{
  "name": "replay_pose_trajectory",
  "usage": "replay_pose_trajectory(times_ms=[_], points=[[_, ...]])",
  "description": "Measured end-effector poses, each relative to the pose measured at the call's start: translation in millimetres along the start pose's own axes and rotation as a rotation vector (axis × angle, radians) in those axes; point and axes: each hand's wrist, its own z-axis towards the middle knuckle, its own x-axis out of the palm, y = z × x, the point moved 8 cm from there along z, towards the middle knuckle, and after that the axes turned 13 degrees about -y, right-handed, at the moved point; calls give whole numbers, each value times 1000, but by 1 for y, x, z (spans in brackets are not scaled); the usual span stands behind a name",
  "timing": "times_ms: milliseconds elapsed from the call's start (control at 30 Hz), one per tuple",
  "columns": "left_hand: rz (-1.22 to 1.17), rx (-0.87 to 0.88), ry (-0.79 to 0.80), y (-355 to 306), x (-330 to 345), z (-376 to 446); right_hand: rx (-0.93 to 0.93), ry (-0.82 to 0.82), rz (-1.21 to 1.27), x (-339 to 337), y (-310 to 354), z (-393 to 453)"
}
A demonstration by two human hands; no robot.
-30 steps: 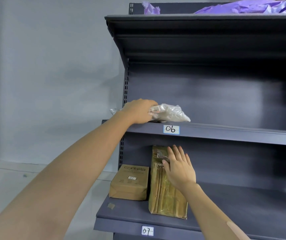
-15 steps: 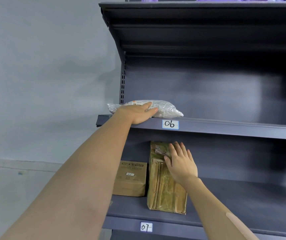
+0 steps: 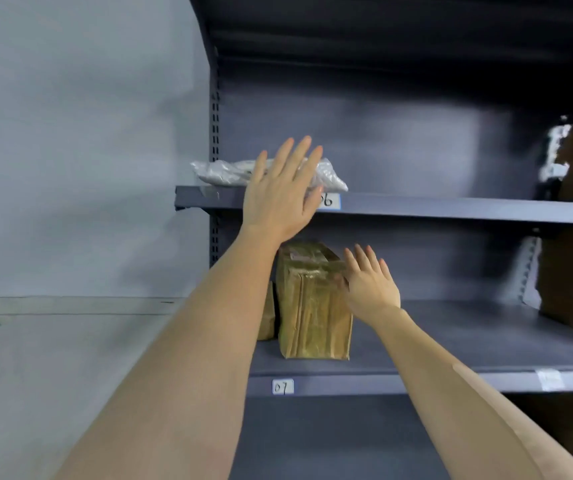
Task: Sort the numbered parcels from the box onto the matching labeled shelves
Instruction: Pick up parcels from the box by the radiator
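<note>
Spreading flat and empty, left hand (image 3: 280, 199); right hand (image 3: 370, 289) straight-fingered beside brown parcel (image 3: 313, 306).

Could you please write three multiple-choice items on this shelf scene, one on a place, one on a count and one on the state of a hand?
1. Where does the white plastic parcel lie?
A. On the shelf labelled 06
B. On the shelf labelled 07
C. On the floor

2. How many brown parcels show on the shelf labelled 07?
A. None
B. Two
C. Five

3. How is the left hand?
A. Curled round the white plastic parcel
B. Open, fingers straight
C. Clenched in a fist

Answers: 1 A, the parcel rests just above the 06 tag. 2 B, the tall brown parcel stands beside a smaller brown parcel half hidden by the left arm. 3 B, its fingers are spread and hold nothing.
</note>
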Motion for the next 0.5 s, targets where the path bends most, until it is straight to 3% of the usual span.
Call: replay_pose_trajectory(times_ms=[167, 267, 433, 500], points=[[-243, 286, -108, -88, 14, -40, 75, 58, -70, -2, -42, -35], [-357, 371, -2, -139, 36, -70, 155, 77, -124, -8, -86, -59], [-471, 340, 268, -221, 64, -90, 302, 78, -211, -36, -179, -104], [-489, 329, 306, -263, 70, -88, 353, 72, -248, -51, -221, -127]])
